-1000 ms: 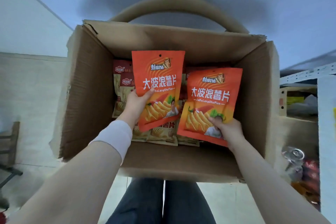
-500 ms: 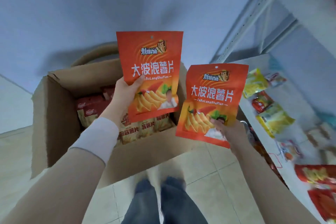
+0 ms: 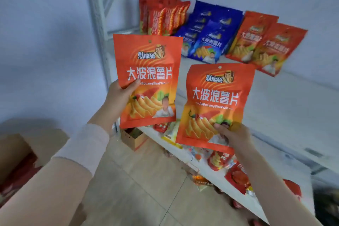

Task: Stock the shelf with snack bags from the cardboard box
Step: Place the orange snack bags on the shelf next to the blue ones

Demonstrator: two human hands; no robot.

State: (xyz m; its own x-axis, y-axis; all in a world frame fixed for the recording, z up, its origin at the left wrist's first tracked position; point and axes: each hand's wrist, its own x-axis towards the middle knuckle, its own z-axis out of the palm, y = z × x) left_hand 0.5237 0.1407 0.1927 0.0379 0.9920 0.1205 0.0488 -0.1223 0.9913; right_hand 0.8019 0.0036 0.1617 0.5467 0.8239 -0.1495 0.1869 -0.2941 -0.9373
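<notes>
Both hands are pinching a snack bag each, thumb on the printed front and the other fingers hidden behind. The left hand (image 3: pixel 121 95) holds the left bag (image 3: pixel 148 71) by its left edge at mid-frame. The right hand (image 3: pixel 233 134) holds the right bag (image 3: pixel 216 101) by its lower right corner, lower and further right. Both bags are upright in the air in front of the shelf (image 3: pixel 286 115), not yet touching it. The cardboard box (image 3: pixel 16 152) is at the lower left edge of the frame.

The right bag is the likelier to slip: a corner pinch leaves most of the pouch unsupported, so it could swing or drop among the loose snacks on the lower shelf (image 3: pixel 220 161). On the shelf board, the matching orange bags (image 3: pixel 264 42) lean at the upper right, beside the blue bags (image 3: pixel 211 38) and the red bags (image 3: pixel 163 16). All three rows only lean. Setting two pouches down at once could nudge a row and topple it forward, or land an orange bag in the blue row.

Each held bag reads "大波浪薯片" in large white characters, with "DaBoLangShuPian" in small letters beneath. Above sits a cartoon logo with four characters that seem to read "刺猬钓鱼", though the print is too soft to be sure. The blue and orange shelf bags carry the same large title, and the red bags' writing is too blurred to read.
</notes>
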